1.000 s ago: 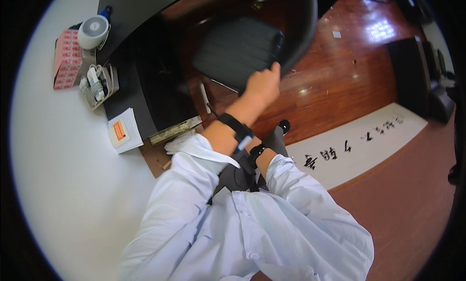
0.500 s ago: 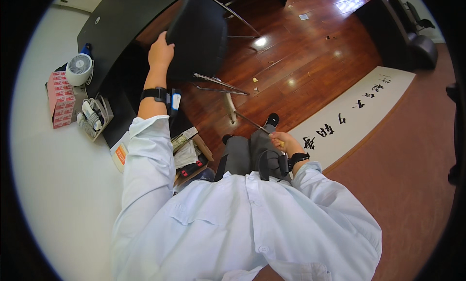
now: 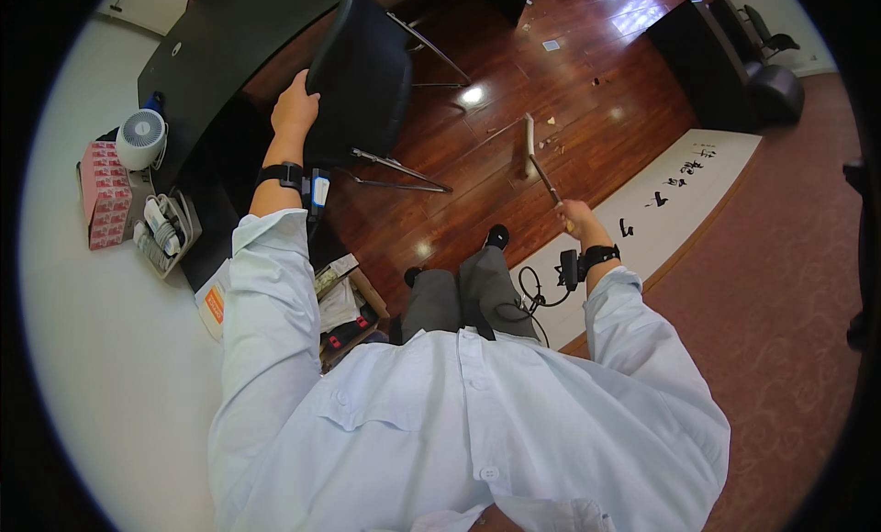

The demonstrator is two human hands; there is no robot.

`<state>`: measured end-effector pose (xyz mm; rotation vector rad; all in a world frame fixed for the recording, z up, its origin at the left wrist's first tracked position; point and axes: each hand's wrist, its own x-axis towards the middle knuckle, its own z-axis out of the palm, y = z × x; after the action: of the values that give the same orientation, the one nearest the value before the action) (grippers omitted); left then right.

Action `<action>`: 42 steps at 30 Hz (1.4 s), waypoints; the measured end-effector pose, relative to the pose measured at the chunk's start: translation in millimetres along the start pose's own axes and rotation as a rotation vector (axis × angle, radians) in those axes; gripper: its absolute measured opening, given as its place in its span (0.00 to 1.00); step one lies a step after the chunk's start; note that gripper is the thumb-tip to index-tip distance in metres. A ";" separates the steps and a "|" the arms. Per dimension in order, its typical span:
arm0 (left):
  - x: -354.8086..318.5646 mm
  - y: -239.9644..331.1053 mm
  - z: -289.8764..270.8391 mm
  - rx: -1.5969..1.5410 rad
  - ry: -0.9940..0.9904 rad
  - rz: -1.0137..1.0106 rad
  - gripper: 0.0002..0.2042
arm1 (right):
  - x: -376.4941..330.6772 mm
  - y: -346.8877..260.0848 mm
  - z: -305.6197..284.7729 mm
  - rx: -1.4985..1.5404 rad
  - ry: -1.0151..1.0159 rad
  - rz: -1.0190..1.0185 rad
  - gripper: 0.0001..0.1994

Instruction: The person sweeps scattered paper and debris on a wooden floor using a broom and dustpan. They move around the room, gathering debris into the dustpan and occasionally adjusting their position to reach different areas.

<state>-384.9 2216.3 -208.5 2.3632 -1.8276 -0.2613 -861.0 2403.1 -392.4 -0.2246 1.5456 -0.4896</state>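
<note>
Two hands are busy at once here: your left hand (image 3: 295, 105), out at about eleven o'clock, is wrapped over the top edge of the black chair (image 3: 367, 78), and your right hand (image 3: 574, 215), at about two o'clock, is clenched around the handle of a broom (image 3: 537, 160) whose head rests on the wooden floor (image 3: 587, 91). The chair stands just beside the black desk (image 3: 220, 55), with its thin metal legs (image 3: 399, 165) splayed toward the broom. The likely trouble, as you stand, is that the chair back is gripped only at one corner, so a pull could twist it and knock it against the desk edge. The broom's long handle crosses close to those chair legs and could snag on them. A loose black cable (image 3: 532, 289) near your feet, at roughly six o'clock from the broom, could catch a shoe.
</note>
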 end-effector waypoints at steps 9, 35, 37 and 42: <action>-37.4 -22.9 -9.5 -0.055 0.013 0.056 0.22 | 23.6 -13.3 74.7 0.397 -0.497 0.309 0.05; -120.5 138.6 97.7 0.147 0.358 -0.209 0.18 | 99.8 -107.3 -166.2 0.750 -0.238 0.317 0.03; -129.7 141.1 103.9 0.127 0.293 -0.225 0.17 | 93.0 -124.2 -171.9 0.640 -0.200 0.249 0.02; -153.1 146.6 118.8 0.079 0.234 -0.146 0.15 | 81.4 -136.8 -148.7 0.320 -0.119 0.057 0.02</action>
<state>-587.4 2327.0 -284.7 2.4625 -1.5915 0.0724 -1033.2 2270.9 -410.0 0.0371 1.3331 -0.6586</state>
